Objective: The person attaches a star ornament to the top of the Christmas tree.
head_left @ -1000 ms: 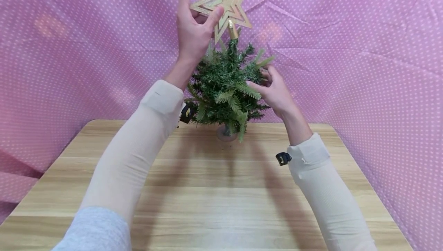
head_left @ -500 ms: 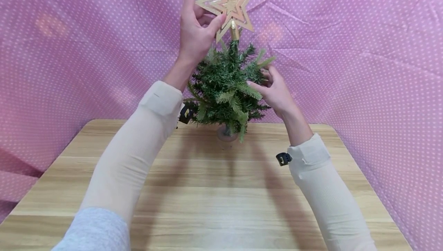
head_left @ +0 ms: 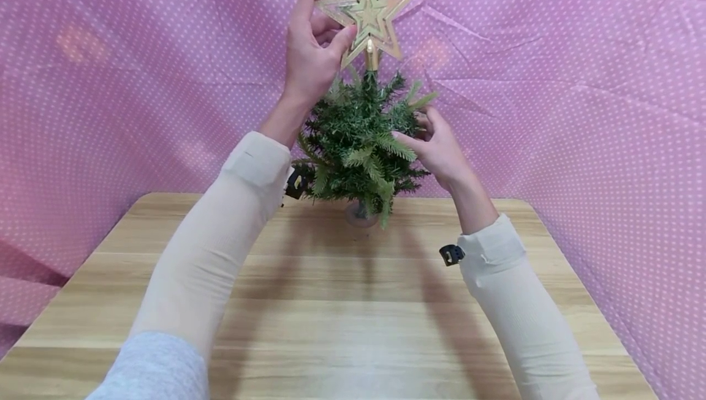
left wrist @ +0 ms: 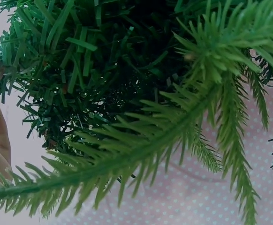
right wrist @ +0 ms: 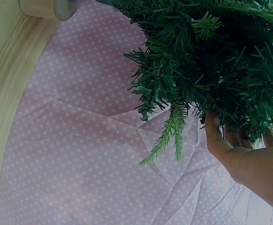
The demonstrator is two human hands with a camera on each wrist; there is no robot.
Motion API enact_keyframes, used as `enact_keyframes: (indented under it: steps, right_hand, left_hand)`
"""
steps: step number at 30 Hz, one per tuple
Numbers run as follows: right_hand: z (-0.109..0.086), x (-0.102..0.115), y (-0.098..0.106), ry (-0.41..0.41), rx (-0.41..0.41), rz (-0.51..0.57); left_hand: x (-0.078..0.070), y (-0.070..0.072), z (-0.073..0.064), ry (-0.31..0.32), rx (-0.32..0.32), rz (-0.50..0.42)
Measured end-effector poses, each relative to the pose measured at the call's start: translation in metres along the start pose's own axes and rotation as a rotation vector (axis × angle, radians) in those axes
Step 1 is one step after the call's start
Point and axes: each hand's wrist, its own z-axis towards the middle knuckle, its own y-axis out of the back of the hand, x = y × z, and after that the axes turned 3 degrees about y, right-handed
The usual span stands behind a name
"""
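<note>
A gold, glittery star topper [head_left: 368,15] stands nearly upright over the small artificial Christmas tree [head_left: 364,136]. Its gold sleeve [head_left: 372,60] sits at the tree's tip. My left hand [head_left: 311,51] pinches the star's left side, thumb in front and fingers behind. On the tree's right side, my right hand [head_left: 444,149] holds the branches, its thumb in front and its other fingers partly hidden by needles. The right wrist view shows these fingers [right wrist: 213,133] reaching into the foliage. Green branches [left wrist: 127,154] fill most of the left wrist view.
The tree's round base [head_left: 361,213] stands near the back edge of a wooden table [head_left: 353,332]. Pink dotted cloth [head_left: 595,81] hangs behind and on both sides. Dark wrist devices [head_left: 452,255] sit at both sleeves.
The star has turned clockwise to nearly upright and shifted slightly right and down, my left hand moving with it. My right hand and the tree have stayed about the same.
</note>
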Motion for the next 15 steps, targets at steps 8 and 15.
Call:
enact_keyframes:
  steps: [8, 15]
  right_hand:
    - [0.001, -0.0007, -0.0013, -0.017, -0.006, -0.012]
    - [-0.0004, 0.0002, -0.0015, -0.027, -0.005, -0.014]
  left_hand:
    - [0.0033, 0.0008, -0.0059, -0.005, 0.055, 0.13]
    - [0.0042, 0.002, -0.008, -0.03, 0.055, 0.133]
